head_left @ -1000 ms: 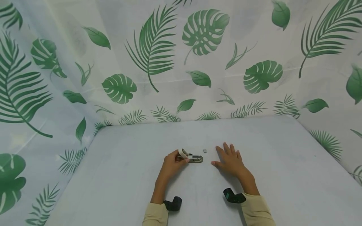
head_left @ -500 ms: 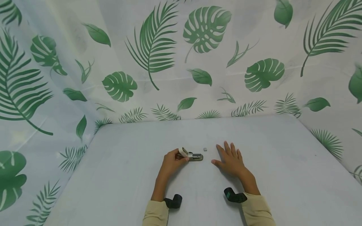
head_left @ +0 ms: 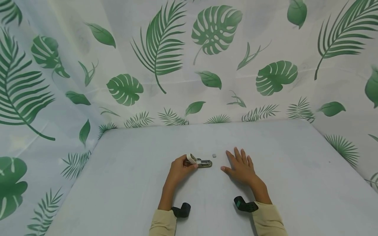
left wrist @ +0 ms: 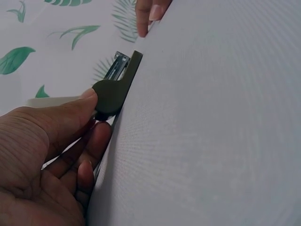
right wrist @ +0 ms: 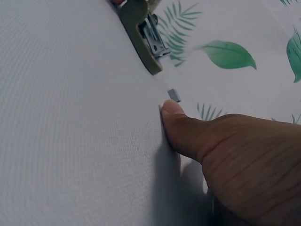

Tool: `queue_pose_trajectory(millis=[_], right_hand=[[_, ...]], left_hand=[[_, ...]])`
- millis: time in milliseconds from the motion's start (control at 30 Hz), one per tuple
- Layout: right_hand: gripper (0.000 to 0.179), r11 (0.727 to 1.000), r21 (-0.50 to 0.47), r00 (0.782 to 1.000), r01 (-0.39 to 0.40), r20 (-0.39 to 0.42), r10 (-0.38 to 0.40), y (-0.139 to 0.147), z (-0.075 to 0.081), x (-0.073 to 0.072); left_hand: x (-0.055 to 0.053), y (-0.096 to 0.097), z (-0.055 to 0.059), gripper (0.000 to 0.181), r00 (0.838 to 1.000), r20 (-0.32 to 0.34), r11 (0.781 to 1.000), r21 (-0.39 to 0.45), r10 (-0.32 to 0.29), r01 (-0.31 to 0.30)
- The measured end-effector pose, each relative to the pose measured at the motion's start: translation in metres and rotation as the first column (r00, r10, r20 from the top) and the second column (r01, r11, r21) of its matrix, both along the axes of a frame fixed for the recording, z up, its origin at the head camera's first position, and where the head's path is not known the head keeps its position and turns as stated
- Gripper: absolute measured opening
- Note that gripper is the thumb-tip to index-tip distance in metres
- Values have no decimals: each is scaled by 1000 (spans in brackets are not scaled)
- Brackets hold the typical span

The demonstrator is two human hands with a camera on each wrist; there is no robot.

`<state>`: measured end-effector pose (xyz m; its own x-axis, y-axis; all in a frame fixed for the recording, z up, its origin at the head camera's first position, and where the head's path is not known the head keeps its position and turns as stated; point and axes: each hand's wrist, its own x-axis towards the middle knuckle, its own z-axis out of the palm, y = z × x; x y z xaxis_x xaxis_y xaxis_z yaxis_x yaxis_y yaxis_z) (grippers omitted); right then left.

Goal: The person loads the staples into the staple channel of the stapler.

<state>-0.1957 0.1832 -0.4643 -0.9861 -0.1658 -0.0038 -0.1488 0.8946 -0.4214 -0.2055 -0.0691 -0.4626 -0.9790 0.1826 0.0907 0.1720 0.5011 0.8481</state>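
Note:
My left hand (head_left: 179, 169) grips a small stapler (head_left: 204, 163) by its hinge end, thumb against the side in the left wrist view. The stapler's pale top arm (left wrist: 51, 101) is swung up and back, baring the metal staple channel (left wrist: 116, 67) above the dark olive base (left wrist: 134, 66). Just beyond the stapler's front end lies a small grey block of staples (head_left: 214, 155) on the table. To the right of that block my right hand (head_left: 242, 168) rests on the table with fingers spread, holding nothing. In the right wrist view its thumb (right wrist: 175, 113) appears close to the staples (right wrist: 174, 95).
A white cloth-covered table (head_left: 141, 147) spreads around both hands. Behind it and at the sides hang white curtains with green leaf prints (head_left: 159, 49). Dark wrist cameras (head_left: 245, 204) are strapped on both forearms.
The head view has shifted very slightly. Both hands, the stapler and the small staple block stay where they were.

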Motion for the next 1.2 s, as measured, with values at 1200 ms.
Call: queue_pose_trajectory(millis=[1200], right_hand=[[34, 925, -380, 991, -18, -130, -34, -18, -6, -37]], left_hand=[[-1, -2, 1, 28, 999, -35, 1000, -2, -10, 10]])
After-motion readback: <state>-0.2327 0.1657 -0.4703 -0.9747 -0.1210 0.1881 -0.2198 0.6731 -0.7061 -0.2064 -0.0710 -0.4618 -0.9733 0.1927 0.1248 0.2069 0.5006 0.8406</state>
